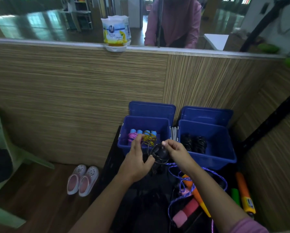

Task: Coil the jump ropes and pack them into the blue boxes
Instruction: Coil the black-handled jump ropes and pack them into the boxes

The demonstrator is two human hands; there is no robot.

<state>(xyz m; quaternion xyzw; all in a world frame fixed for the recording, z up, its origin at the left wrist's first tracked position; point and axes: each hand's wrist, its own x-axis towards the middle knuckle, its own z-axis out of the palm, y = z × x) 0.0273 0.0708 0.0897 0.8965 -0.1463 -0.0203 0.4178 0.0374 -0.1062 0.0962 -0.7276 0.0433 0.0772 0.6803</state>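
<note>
Two blue boxes sit ahead of me: the left box (122, 142) holds coiled ropes with blue handles, the right box (224, 148) black coils. My left hand (137, 163) grips a black jump rope (159, 153) before them, fingers curled round it; my right hand (176, 151) pinches its loop.

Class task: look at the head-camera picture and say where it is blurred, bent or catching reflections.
Head view: the left hand and right hand are motion-blurred around the black rope; the wood panel's ledge bows from wide-angle distortion; the glass above shows reflections.
</note>
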